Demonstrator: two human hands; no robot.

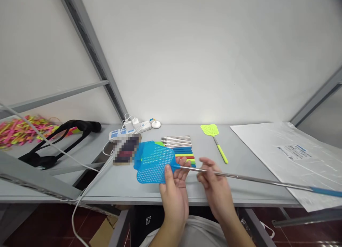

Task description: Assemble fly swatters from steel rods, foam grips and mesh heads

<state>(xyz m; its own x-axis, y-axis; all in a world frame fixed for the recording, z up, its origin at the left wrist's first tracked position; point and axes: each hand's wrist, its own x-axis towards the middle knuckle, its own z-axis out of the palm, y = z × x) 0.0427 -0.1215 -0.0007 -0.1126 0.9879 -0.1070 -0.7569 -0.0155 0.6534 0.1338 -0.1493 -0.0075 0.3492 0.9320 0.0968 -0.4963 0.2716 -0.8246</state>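
A blue fly swatter (156, 170) with a long extended metal rod is held across the front of the table, its blue handle reaching the right edge of view. My left hand (175, 190) is closed on it at the neck, thumb over the base of the perforated head. Around the metal rod, to the right of the neck, the fingers of my right hand (216, 186) are curled. Behind the hands lies a row of metal rods with coloured handles (183, 150). Partly hidden behind the held head is another blue swatter head (145, 149).
A lime-green fly swatter (210, 129) lies at the back. On the right is a white plastic package (267, 143). A power strip (117, 133), blurred-out box (125, 150), black strap-like frame (85, 133) and heap of colourful pieces (26, 129) are on the left.
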